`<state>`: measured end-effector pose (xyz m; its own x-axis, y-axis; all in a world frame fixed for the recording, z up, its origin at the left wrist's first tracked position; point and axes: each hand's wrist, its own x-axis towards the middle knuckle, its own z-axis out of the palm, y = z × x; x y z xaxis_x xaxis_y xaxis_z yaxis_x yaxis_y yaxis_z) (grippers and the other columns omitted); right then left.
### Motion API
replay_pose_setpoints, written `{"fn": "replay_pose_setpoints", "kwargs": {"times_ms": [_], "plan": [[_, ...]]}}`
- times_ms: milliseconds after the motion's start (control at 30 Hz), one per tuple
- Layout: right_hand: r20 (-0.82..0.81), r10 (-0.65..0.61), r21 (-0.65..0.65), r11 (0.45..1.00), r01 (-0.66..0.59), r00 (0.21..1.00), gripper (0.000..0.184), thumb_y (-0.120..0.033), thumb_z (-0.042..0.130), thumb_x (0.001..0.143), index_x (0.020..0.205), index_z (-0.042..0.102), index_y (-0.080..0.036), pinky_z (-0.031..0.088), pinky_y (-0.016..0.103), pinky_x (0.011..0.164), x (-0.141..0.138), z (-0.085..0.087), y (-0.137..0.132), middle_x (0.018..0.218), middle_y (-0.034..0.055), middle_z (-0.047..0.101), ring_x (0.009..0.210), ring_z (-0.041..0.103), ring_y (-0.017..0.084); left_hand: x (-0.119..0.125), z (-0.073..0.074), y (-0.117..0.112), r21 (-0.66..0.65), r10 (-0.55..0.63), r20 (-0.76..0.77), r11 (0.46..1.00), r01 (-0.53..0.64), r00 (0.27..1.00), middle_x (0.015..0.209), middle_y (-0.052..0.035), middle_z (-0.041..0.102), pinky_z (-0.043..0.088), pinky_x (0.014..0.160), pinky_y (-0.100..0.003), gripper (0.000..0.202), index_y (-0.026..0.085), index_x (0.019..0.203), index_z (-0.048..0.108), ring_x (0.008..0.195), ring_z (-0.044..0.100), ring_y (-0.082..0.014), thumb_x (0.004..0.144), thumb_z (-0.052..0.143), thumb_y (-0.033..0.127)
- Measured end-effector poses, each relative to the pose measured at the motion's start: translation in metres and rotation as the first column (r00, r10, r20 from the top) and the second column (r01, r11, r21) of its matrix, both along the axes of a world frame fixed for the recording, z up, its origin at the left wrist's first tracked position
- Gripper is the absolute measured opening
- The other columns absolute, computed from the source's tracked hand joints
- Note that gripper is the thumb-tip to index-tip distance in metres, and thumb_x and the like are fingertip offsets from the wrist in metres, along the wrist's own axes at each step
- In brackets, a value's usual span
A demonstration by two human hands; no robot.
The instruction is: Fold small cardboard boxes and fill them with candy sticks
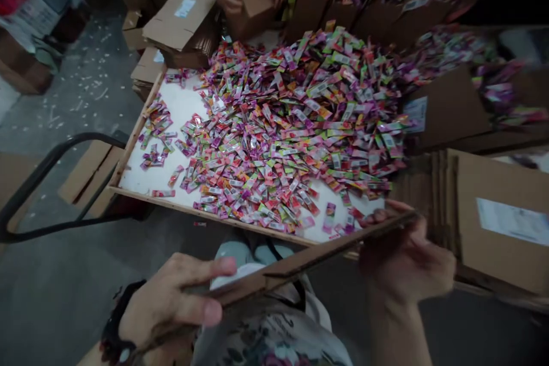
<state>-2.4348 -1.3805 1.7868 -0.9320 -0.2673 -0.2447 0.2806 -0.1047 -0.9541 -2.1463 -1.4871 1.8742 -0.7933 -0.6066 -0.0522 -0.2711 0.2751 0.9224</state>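
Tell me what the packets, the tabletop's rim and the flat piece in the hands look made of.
Packets: probably glossy plastic film; they catch bright glints.
Rim: seemingly bare, matt wood, judging by its light brown strips.
Flat piece: likely dull cardboard, being brown, straight and thin.

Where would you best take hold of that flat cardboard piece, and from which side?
Probably toward its two ends, one hand from each side: the cardboard piece looks long, thin and nearly edge-on, so a thumb-and-finger pinch should suit it. The left hand and right hand hold it that way.
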Motion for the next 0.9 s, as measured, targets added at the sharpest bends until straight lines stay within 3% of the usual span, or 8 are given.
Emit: {"fn": "replay_pose_setpoints", "kwargs": {"times_ms": [133, 267, 367, 500, 633, 700, 767, 900], "plan": [[-0.005, -0.049, -0.023, 0.999, 0.049, 0.999, 0.025, -0.036, 0.057, 0.062, 0.079, 0.047, -0.022, 0.034, 0.027, 0.063, 0.013, 0.005, -0.018, 0.072, -0.0029, 0.039, 0.066, 0.040, 0.014, 0.023, -0.008, -0.035, -0.153, -0.152, -0.061, 0.978, 0.141, 0.986, 0.139, 0.0009, 0.055, 0.057, 0.082, -0.039, 0.076, 0.052, 0.134, 0.047, 0.105, 0.068, -0.0264, 0.075, 0.059, 0.006], [-0.052, 0.024, -0.061, 0.998, -0.027, 0.998, 0.033, -0.041, 0.044, 0.061, 0.089, 0.048, -0.024, 0.042, 0.032, 0.070, 0.020, -0.009, -0.047, 0.078, 0.0003, 0.042, 0.074, 0.047, 0.018, 0.035, -0.016, -0.079, 0.036, -0.301, 0.014, 0.953, 0.300, 0.953, 0.143, -0.0025, 0.053, 0.053, 0.093, -0.047, 0.056, 0.042, 0.124, 0.061, 0.115, 0.063, -0.0314, 0.074, 0.064, 0.019], [-0.169, 0.237, 0.012, 0.971, -0.238, 0.957, 0.050, -0.048, 0.032, 0.065, 0.105, 0.051, -0.024, 0.046, 0.042, 0.081, 0.028, -0.033, -0.069, 0.091, 0.0065, 0.051, 0.091, 0.053, 0.025, 0.049, -0.039, -0.112, 0.184, -0.107, 0.130, 0.980, 0.082, 0.986, 0.142, -0.0084, 0.053, 0.045, 0.102, -0.053, 0.049, 0.033, 0.123, 0.064, 0.123, 0.057, -0.0336, 0.075, 0.070, 0.032], [-0.185, 0.496, 0.072, 0.868, -0.492, 0.848, 0.065, -0.051, 0.045, 0.070, 0.129, 0.043, -0.023, 0.040, 0.048, 0.097, 0.051, -0.076, -0.080, 0.116, 0.0109, 0.052, 0.114, 0.049, 0.030, 0.074, -0.098, -0.149, 0.255, 0.254, 0.073, 0.930, -0.264, 0.964, 0.156, -0.0133, 0.031, 0.044, 0.104, -0.051, 0.084, 0.032, 0.142, 0.045, 0.127, 0.053, -0.0345, 0.066, 0.081, 0.035], [-0.315, 0.769, 0.230, 0.631, -0.741, 0.557, 0.081, -0.058, 0.043, 0.078, 0.147, 0.021, -0.022, 0.024, 0.056, 0.110, 0.086, -0.106, -0.079, 0.137, 0.0145, 0.040, 0.131, 0.034, 0.035, 0.077, -0.150, -0.150, 0.299, 0.349, 0.156, 0.875, -0.381, 0.924, 0.123, -0.0130, 0.065, 0.049, 0.097, -0.049, 0.074, 0.019, 0.119, 0.064, 0.111, 0.061, -0.0342, 0.052, 0.085, 0.042], [-0.360, 0.881, 0.317, 0.426, -0.847, 0.309, 0.085, -0.060, 0.039, 0.082, 0.151, 0.012, -0.019, 0.014, 0.057, 0.114, 0.102, -0.114, -0.082, 0.144, 0.0162, 0.034, 0.136, 0.029, 0.036, 0.066, -0.166, -0.139, 0.325, 0.383, 0.171, 0.848, -0.419, 0.908, 0.105, -0.0127, 0.070, 0.053, 0.089, -0.050, 0.066, 0.015, 0.110, 0.065, 0.102, 0.065, -0.0330, 0.057, 0.077, 0.053], [-0.324, 0.921, 0.335, 0.325, -0.884, 0.216, 0.086, -0.059, 0.038, 0.085, 0.153, 0.004, -0.017, 0.008, 0.056, 0.116, 0.113, -0.120, -0.090, 0.149, 0.0163, 0.029, 0.139, 0.024, 0.034, 0.051, -0.174, -0.131, 0.308, 0.492, 0.141, 0.803, -0.510, 0.859, 0.106, -0.0140, 0.069, 0.050, 0.093, -0.051, 0.062, 0.014, 0.114, 0.061, 0.104, 0.063, -0.0302, 0.071, 0.061, 0.057], [-0.140, 0.835, 0.320, 0.547, -0.774, 0.532, 0.101, -0.060, 0.057, 0.078, 0.153, 0.002, -0.020, 0.020, 0.052, 0.115, 0.121, -0.138, -0.116, 0.147, 0.0152, 0.031, 0.135, 0.032, 0.030, 0.031, -0.161, -0.128, 0.038, 0.645, 0.088, 0.759, -0.649, 0.759, 0.117, -0.0096, 0.067, 0.034, 0.112, -0.045, 0.054, 0.016, 0.121, 0.060, 0.121, 0.054, -0.0262, 0.068, 0.057, 0.029]]}}
